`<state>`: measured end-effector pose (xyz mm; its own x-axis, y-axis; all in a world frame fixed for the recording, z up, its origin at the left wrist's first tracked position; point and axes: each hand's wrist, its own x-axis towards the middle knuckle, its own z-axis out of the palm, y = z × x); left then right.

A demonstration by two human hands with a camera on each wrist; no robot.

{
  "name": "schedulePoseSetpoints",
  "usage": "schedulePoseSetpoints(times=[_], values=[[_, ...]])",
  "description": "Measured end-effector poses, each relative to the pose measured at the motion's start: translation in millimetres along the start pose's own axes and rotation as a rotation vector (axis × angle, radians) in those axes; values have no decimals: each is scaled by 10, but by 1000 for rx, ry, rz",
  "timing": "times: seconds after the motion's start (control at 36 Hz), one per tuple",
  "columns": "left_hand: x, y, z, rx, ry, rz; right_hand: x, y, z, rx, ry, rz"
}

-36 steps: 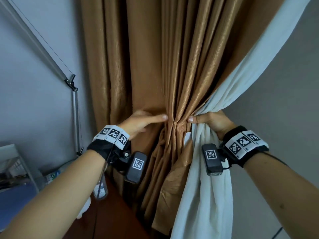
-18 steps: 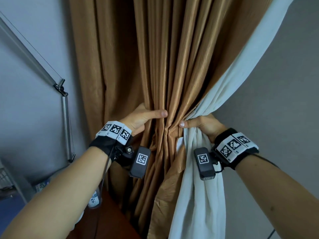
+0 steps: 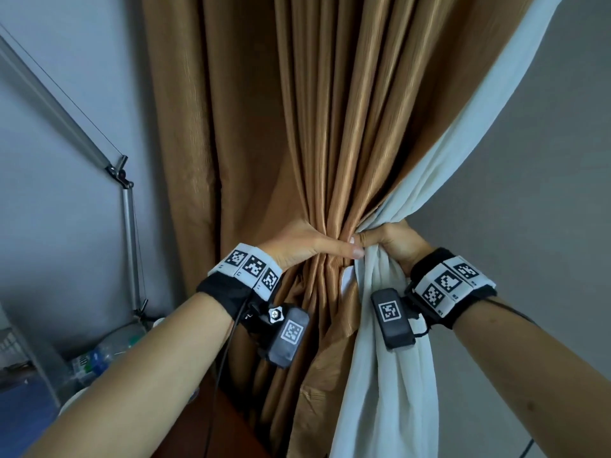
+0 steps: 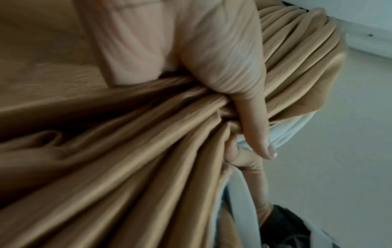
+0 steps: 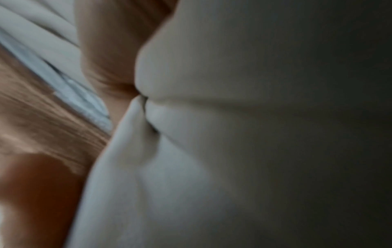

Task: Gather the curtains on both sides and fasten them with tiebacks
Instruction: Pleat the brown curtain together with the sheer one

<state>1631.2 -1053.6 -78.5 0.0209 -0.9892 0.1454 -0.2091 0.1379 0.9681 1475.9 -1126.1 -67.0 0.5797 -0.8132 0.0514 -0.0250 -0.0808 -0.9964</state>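
At far left I see a metal lamp arm (image 3: 127, 226) against the wall. My left hand (image 3: 304, 244) wraps the bunched brown curtain (image 3: 330, 143), thumb stretched across the folds. Just right, touching it, my right hand (image 3: 393, 242) clutches the white sheer curtain (image 3: 396, 375); its wrist view is blurred, so finger detail is unclear.
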Motion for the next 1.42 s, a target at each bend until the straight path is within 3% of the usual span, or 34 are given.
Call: schedulePoseSetpoints(times=[0.11, 0.19, 0.33, 0.53, 0.64, 0.78, 0.86, 0.92, 1.06, 1.17, 1.33, 1.42], values=[[-1, -5, -10, -12, 12, 27, -34, -42, -15, 44, -76, 54], [27, -70, -6, -35, 44, 21, -9, -22, -18, 52, -38, 65], [-9, -130, 71, 31, 209, 79, -19, -42, 18, 60, 56, 74], [-148, 7, -214, 175, 57, -69, -97, -54, 33, 23, 45, 85], [-233, 81, -462, 42, 200, -91, -127, -67, 16, 39, 71, 106], [-78, 22, -794, -128, 643, -108, -134, -64, -13, 34, 93, 115], [-23, -22, -836, -101, 697, -206, -132, -69, 8, 46, 87, 118], [-3, -29, -814, -143, 660, -203, -123, -60, 13, 60, 77, 118], [36, -18, -750, -517, 386, -64, -116, -62, 32, 71, 75, 130], [58, -96, -683, -487, 198, -66, -108, -75, 34, 65, 84, 131], [16, -28, -655, -339, 35, -94, -129, -105, 25, 52, 81, 131], [54, -35, -739, -259, 162, -114, -142, -111, 23, 54, 87, 141]])
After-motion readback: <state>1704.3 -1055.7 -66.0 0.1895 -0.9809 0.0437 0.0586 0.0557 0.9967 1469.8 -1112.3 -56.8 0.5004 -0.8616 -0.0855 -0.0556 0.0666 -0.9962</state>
